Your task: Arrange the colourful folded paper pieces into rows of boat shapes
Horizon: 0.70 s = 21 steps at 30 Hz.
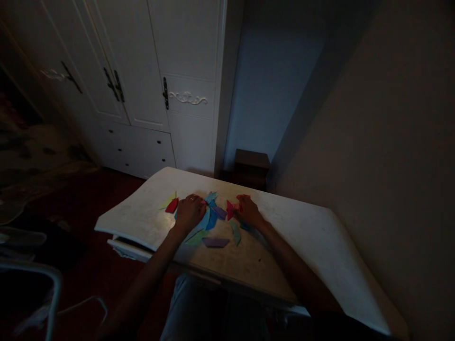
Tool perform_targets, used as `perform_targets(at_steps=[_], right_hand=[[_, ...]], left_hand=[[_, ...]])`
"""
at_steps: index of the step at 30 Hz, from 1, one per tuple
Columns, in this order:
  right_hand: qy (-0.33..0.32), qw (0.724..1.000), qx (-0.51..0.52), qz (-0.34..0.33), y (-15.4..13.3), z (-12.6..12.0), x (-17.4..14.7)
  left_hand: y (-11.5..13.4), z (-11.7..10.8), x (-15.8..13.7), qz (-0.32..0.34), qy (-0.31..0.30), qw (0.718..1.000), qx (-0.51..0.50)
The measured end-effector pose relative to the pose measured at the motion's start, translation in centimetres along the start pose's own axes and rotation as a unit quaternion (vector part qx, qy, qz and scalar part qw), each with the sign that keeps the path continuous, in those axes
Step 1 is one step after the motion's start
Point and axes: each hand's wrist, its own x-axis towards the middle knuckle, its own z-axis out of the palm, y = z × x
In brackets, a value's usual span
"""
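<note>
Coloured, folded-paper-like pieces lie around both of my hands on the white table. My left hand (190, 211) is bent low over the pile, its fingers closed at a small pink paper piece (204, 202). Under and beside it are blue paper pieces (212, 219), and a red piece (172, 205) lies to its left. My right hand (250, 213) has its fingers closed on a pinkish-red paper piece (230, 210). Another red piece (243, 196) shows just beyond its knuckles. Between the hands is a purple piece (220, 212). Dim light blurs the fingertips.
The white table (295, 227) has an open drawer (131, 248) at its front left. Nearer me lie a mauve piece (215, 243) and green pieces (235, 233). A white wardrobe (192, 57) and a brown box-like stand (251, 161) are behind. A wall rises at right.
</note>
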Motion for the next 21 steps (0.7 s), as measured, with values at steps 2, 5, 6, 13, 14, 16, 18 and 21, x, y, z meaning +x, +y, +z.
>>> perform_targets(at_steps=[2, 5, 6, 13, 14, 16, 18, 21], right_hand=[[-0.007, 1.000, -0.005, -0.004, -0.7, 0.7, 0.5], [-0.009, 0.998, 0.021, -0.054, -1.7, 1.3, 1.3], [-0.009, 0.997, 0.031, -0.072, -2.0, 1.4, 1.6], [0.007, 0.995, 0.015, -0.095, -3.5, 1.5, 5.3], [-0.003, 0.994, 0.003, -0.106, -3.7, 1.5, 6.2], [-0.033, 0.990, -0.016, -0.135, -4.3, 1.4, 8.0], [-0.067, 0.984, -0.024, -0.163, -4.9, 1.4, 9.7], [-0.123, 0.971, -0.038, -0.200, -5.6, 1.3, 11.4]], left_hand=[[-0.8, 0.7, 1.3, 0.051, -0.076, 0.996, -0.012], [-1.4, 2.2, 2.4, 0.084, -0.132, 0.988, -0.007], [-1.6, 2.7, 2.7, 0.081, -0.138, 0.987, -0.003], [-3.1, 3.9, 4.4, 0.054, -0.142, 0.988, -0.012], [-3.2, 3.9, 4.7, 0.053, -0.140, 0.989, -0.014], [-3.5, 4.1, 5.1, 0.048, -0.137, 0.989, -0.019], [-3.8, 4.2, 5.3, 0.041, -0.137, 0.989, -0.025], [-4.8, 4.1, 4.8, 0.030, -0.138, 0.989, -0.037]])
